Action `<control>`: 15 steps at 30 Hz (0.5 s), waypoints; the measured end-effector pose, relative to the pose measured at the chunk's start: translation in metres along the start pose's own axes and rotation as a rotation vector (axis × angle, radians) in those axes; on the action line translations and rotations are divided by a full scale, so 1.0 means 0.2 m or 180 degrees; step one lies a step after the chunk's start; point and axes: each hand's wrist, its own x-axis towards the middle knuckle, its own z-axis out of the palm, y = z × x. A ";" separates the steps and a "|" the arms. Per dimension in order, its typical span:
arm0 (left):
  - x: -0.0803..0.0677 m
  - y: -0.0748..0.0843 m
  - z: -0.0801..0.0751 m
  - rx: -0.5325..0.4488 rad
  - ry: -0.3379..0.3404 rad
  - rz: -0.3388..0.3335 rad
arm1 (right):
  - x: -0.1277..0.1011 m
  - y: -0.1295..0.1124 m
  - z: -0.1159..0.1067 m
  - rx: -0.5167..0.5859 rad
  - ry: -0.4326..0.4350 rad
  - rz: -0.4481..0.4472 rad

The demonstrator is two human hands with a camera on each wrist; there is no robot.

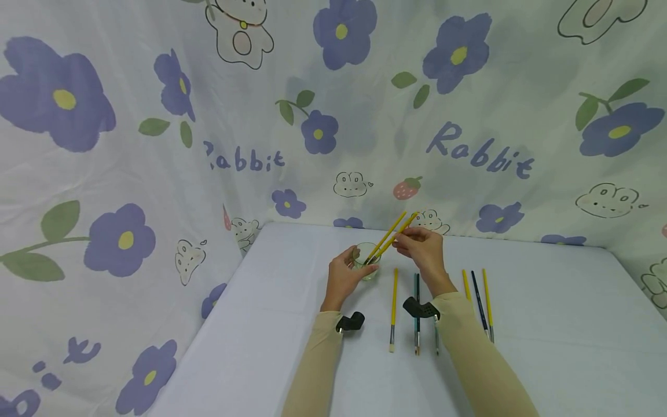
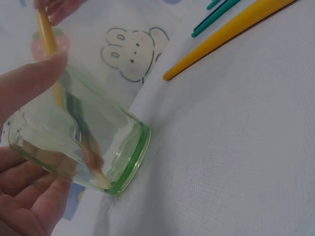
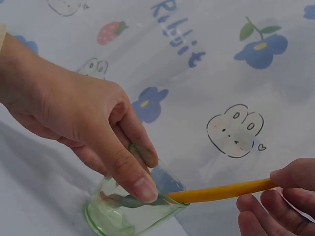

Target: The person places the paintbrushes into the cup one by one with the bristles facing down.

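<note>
My left hand (image 1: 343, 277) grips a clear, green-tinted glass cup (image 2: 106, 132), thumb on one side and fingers round the other. Two yellow paintbrushes (image 1: 388, 233) slant out of the cup toward the upper right, bristle ends down inside it. With thumb and fingertips, my right hand (image 1: 424, 250) pinches one yellow paintbrush (image 3: 226, 191) by its upper handle. Through the glass in the left wrist view, a brush's ferrule and bristles reach down near the cup's thick green base.
On the white table (image 1: 271, 324) in front of the cup lie a yellow brush (image 1: 394, 298) and teal and dark brushes (image 1: 417, 318). Past the right forearm lie a dark blue brush (image 1: 479, 304) and yellow brushes (image 1: 487, 298). A flower-printed curtain (image 1: 365, 145) stands behind the table.
</note>
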 end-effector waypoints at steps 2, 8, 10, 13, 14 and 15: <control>0.00 0.00 0.00 0.0009 -0.0005 0.0008 | 0.00 0.00 0.00 -0.0032 0.0018 -0.0014; 0.00 0.00 0.00 0.0030 0.0010 -0.0006 | -0.01 -0.01 -0.03 -0.0106 0.0053 -0.0075; 0.00 0.00 0.00 0.0048 0.0017 -0.0016 | -0.02 -0.01 -0.04 -0.0085 0.0051 -0.0083; 0.00 0.01 0.00 0.0060 0.0012 -0.0039 | -0.02 -0.01 -0.07 -0.0052 0.0062 -0.0106; 0.00 0.01 0.00 0.0060 0.0009 -0.0042 | -0.02 -0.01 -0.08 -0.0044 0.0062 -0.0123; 0.00 0.01 0.00 0.0059 0.0004 -0.0048 | -0.03 -0.02 -0.10 -0.0032 0.0061 -0.0147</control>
